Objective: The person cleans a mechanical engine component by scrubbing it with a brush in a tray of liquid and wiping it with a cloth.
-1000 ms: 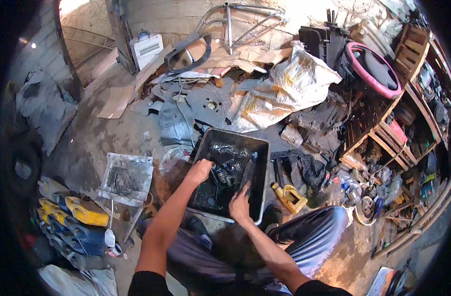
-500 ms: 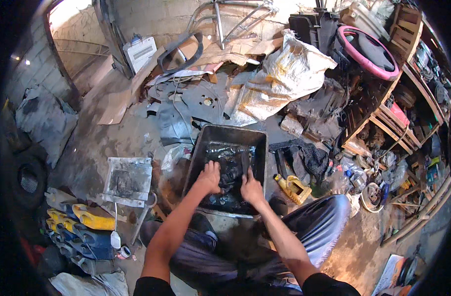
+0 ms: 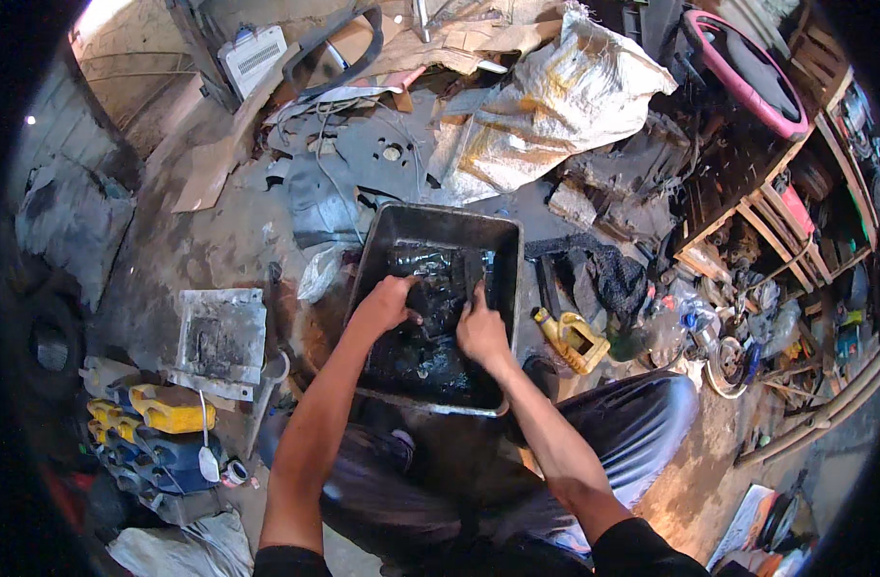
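Between my knees stands a black rectangular tub (image 3: 513, 317) with dark, wet, oily contents. My left hand (image 3: 387, 304) is inside it on the left, fingers and thumb closed round a dark, glistening part (image 3: 444, 298) whose kind I cannot make out. On the right my right hand (image 3: 481, 329) grips the lower end of a dark, narrow, upright piece (image 3: 473, 269), its index finger stretched along it. Whether the two pieces are joined cannot be seen. A clear plastic bottle (image 3: 416, 260) appears to lie at the tub's far end.
A yellow jug (image 3: 573, 341) lies right of the tub. A stained metal plate (image 3: 219, 338) is at the left, above several yellow and blue containers (image 3: 176, 409). Beyond are a white sack (image 3: 565, 106), a pink-rimmed steering wheel (image 3: 746, 72) and a cluttered wooden rack (image 3: 762, 226).
The view has shifted, so the tub sits higher in it. My left hand has turned, its thumb and forefinger now apart around the dark part. My right hand stays at the narrow piece.
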`<control>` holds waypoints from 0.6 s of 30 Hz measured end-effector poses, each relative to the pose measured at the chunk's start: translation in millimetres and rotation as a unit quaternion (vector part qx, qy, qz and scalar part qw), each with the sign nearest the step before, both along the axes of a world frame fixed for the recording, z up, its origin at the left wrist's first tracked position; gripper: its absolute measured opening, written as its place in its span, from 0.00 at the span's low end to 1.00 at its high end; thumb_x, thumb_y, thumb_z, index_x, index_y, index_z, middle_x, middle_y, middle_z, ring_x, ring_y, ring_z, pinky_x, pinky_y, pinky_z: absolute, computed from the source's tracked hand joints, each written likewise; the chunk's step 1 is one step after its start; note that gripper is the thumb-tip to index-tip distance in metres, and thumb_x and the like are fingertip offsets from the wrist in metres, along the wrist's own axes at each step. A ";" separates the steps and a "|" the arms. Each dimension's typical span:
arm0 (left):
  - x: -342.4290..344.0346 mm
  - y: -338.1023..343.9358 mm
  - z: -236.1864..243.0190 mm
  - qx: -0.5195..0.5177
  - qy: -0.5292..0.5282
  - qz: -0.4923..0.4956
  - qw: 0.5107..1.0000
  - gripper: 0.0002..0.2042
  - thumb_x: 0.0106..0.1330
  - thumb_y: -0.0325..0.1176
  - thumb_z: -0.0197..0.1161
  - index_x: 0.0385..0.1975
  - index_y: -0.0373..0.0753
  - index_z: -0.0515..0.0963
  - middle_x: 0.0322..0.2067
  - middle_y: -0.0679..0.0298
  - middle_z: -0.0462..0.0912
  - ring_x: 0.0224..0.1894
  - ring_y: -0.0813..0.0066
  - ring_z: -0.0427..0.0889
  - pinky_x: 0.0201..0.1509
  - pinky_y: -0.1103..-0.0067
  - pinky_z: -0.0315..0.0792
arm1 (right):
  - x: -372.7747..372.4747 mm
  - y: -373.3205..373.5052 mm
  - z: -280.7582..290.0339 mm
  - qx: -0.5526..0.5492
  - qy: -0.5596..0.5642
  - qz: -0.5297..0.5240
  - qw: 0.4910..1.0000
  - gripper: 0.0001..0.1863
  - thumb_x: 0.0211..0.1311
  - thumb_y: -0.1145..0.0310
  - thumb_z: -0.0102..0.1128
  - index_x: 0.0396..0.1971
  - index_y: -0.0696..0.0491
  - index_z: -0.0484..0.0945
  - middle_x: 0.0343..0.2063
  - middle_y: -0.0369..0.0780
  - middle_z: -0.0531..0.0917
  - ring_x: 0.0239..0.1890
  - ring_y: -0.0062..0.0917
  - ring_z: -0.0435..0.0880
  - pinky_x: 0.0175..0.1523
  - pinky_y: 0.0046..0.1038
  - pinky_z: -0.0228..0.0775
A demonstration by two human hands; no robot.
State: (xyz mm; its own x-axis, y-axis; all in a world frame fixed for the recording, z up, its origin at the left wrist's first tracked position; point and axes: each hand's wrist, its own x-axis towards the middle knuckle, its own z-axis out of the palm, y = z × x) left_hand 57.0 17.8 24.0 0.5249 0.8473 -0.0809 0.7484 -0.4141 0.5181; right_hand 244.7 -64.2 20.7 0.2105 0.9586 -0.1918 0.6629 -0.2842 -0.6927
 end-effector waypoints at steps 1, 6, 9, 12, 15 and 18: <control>-6.1 -1.2 6.2 -0.017 0.004 0.011 1.000 0.34 0.38 0.36 0.78 0.50 0.36 0.75 0.35 0.45 0.81 0.43 0.46 0.79 0.47 0.62 0.75 | -13.3 -18.0 21.1 0.013 0.001 0.011 1.000 0.29 0.67 0.64 0.40 0.66 0.59 0.50 0.32 0.64 0.79 0.37 0.61 0.78 0.46 0.53 0.72; -0.1 -5.1 17.6 0.032 -0.038 0.000 0.999 0.32 0.38 0.36 0.78 0.48 0.35 0.76 0.35 0.47 0.81 0.43 0.47 0.80 0.47 0.62 0.74 | -8.2 -52.6 18.2 0.008 0.009 -0.010 1.000 0.31 0.67 0.63 0.41 0.66 0.59 0.49 0.30 0.67 0.77 0.36 0.62 0.78 0.46 0.55 0.71; 1.9 -8.4 3.3 0.058 -0.050 0.008 0.997 0.33 0.38 0.38 0.78 0.48 0.36 0.75 0.38 0.48 0.81 0.44 0.49 0.79 0.48 0.62 0.74 | 10.4 4.1 4.3 -0.064 0.009 -0.022 0.998 0.29 0.69 0.61 0.38 0.66 0.58 0.51 0.37 0.66 0.77 0.45 0.61 0.75 0.54 0.51 0.68; -1.0 -23.3 -4.6 0.078 -0.048 0.061 0.994 0.34 0.38 0.40 0.78 0.49 0.37 0.74 0.41 0.50 0.79 0.46 0.49 0.78 0.49 0.62 0.73 | -4.4 -37.1 26.8 0.023 -0.030 0.020 0.999 0.29 0.69 0.62 0.37 0.66 0.60 0.50 0.37 0.67 0.77 0.45 0.62 0.75 0.54 0.51 0.67; -2.7 -26.2 -10.3 0.082 -0.056 0.100 0.990 0.34 0.35 0.39 0.80 0.46 0.35 0.75 0.41 0.49 0.80 0.45 0.47 0.79 0.49 0.62 0.74 | -6.6 -36.9 66.0 -0.098 0.005 0.074 0.992 0.28 0.67 0.64 0.39 0.64 0.62 0.52 0.38 0.67 0.77 0.45 0.60 0.76 0.53 0.50 0.69; 11.9 -23.8 -2.7 0.087 -0.067 0.085 0.990 0.33 0.36 0.41 0.79 0.45 0.37 0.74 0.40 0.50 0.80 0.43 0.48 0.79 0.47 0.62 0.74 | 20.2 17.5 26.3 -0.088 -0.090 0.164 0.978 0.33 0.62 0.67 0.44 0.64 0.67 0.49 0.39 0.66 0.77 0.48 0.57 0.77 0.52 0.47 0.72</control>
